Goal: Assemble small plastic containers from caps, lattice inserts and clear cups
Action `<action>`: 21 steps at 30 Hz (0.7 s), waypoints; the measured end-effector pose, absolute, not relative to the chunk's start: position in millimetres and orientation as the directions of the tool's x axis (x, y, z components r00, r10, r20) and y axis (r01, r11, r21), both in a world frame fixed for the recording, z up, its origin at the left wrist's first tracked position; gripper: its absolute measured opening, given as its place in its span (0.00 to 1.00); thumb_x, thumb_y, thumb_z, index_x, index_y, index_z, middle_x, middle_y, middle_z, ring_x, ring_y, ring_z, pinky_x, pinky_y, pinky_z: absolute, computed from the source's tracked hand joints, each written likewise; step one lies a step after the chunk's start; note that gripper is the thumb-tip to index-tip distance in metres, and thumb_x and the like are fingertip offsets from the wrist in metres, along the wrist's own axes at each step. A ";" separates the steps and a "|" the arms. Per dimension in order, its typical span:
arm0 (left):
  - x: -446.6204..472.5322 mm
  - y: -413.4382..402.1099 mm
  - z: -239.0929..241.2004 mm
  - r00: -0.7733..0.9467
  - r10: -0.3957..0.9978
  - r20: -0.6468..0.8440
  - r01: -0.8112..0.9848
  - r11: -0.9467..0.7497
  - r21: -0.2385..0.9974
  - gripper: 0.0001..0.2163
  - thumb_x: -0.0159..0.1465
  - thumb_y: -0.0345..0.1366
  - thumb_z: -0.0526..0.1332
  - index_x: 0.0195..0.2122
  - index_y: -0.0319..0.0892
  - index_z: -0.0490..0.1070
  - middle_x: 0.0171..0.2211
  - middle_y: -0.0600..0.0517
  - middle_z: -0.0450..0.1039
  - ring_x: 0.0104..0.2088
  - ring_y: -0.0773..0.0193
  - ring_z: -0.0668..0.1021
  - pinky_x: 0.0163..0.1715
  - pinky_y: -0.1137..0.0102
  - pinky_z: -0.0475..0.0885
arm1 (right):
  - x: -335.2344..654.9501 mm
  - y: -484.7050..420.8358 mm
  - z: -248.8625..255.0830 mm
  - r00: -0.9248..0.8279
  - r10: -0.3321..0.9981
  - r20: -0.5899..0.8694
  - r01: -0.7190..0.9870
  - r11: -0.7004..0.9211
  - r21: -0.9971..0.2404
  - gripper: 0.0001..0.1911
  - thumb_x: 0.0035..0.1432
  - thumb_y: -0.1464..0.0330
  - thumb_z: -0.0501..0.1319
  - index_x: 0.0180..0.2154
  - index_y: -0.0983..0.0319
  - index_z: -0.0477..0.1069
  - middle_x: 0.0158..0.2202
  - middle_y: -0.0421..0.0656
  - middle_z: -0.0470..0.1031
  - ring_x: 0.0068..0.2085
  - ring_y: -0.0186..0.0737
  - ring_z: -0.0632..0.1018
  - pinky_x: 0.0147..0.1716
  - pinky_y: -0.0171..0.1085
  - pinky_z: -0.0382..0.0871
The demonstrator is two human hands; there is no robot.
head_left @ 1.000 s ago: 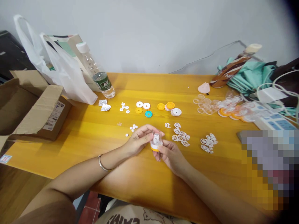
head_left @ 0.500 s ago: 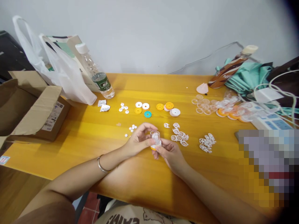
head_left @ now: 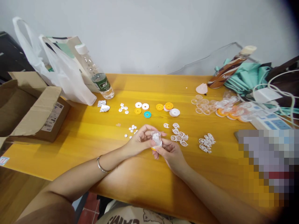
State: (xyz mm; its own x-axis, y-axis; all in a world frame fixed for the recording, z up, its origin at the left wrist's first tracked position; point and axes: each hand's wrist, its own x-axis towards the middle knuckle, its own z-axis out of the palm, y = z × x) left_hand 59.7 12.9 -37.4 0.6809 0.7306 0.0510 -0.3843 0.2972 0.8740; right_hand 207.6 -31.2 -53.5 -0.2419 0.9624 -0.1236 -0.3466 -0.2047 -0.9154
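Grip first: your left hand and your right hand both close their fingers on one small clear capsule with an orange base. The left pinches it from the side and the right holds it from below. The capsule sits in the air above the yellow table, nearer to you than the single teal disc and a little to its right.

Take that teal disc as your mark:
- Two white rings lie just beyond it, side by side.
- Three orange discs lie flat near it, one just to its left and two to its right.
- One plain white disc lies further right, beside those two.
- Two loose groups of small white buttons lie left of the teal disc. One is beyond it and one is on your side of it, near your left fingers. Each holds roughly five, too small to count exactly.
- Two crumpled foil scraps lie further left.
- One water bottle leans beyond the scraps.
- One open cardboard box stands far left at the table's edge.
- Two clusters of white lattice wheels lie right of the teal disc on your side. Their pieces overlap too much to count exactly.
- One heap of clear rings lies far right, well apart from the disc.
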 end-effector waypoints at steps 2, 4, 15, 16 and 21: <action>60.5 10.7 -35.4 0.667 0.745 0.018 -0.327 0.271 0.905 0.14 0.56 0.39 0.64 0.38 0.38 0.66 0.47 0.41 0.71 0.28 0.65 0.79 0.30 0.69 0.73 | 208.1 -31.1 -53.5 -0.245 0.961 -0.132 -0.324 -0.209 -0.922 0.08 0.47 0.67 0.65 0.21 0.63 0.71 0.18 0.37 0.71 0.19 0.29 0.70 0.20 0.31 0.64; 60.6 8.7 -32.3 0.646 0.763 -0.004 -0.281 0.243 0.929 0.12 0.57 0.39 0.63 0.37 0.36 0.68 0.45 0.41 0.73 0.40 0.58 0.78 0.39 0.66 0.72 | 208.5 -31.5 -54.4 -0.276 0.952 -0.134 -0.330 -0.225 -0.917 0.09 0.47 0.66 0.65 0.21 0.63 0.71 0.17 0.37 0.71 0.18 0.29 0.69 0.19 0.31 0.63; 44.6 31.0 -22.4 0.893 0.448 -0.036 -0.086 0.248 0.965 0.18 0.58 0.44 0.61 0.46 0.39 0.69 0.59 0.40 0.55 0.47 0.54 0.74 0.46 0.63 0.69 | 209.4 -30.0 -53.1 -0.392 0.905 -0.166 -0.442 -0.344 -0.828 0.14 0.45 0.59 0.67 0.24 0.64 0.70 0.19 0.37 0.72 0.18 0.28 0.69 0.20 0.30 0.61; 43.6 32.1 -22.4 0.897 0.440 -0.037 -0.092 0.269 0.959 0.18 0.58 0.44 0.61 0.46 0.39 0.69 0.59 0.39 0.55 0.44 0.56 0.76 0.44 0.64 0.70 | 209.0 -30.3 -52.4 -0.406 0.899 -0.165 -0.458 -0.357 -0.814 0.14 0.45 0.59 0.67 0.25 0.63 0.70 0.20 0.38 0.72 0.19 0.28 0.69 0.21 0.30 0.62; 45.2 28.0 -22.0 0.858 0.514 -0.004 -0.193 0.330 0.924 0.19 0.57 0.45 0.61 0.45 0.38 0.69 0.56 0.37 0.60 0.25 0.69 0.77 0.28 0.71 0.73 | 208.3 -32.3 -50.3 -0.535 0.830 -0.157 -0.502 -0.461 -0.732 0.17 0.50 0.55 0.63 0.29 0.64 0.70 0.26 0.42 0.74 0.26 0.31 0.73 0.28 0.32 0.65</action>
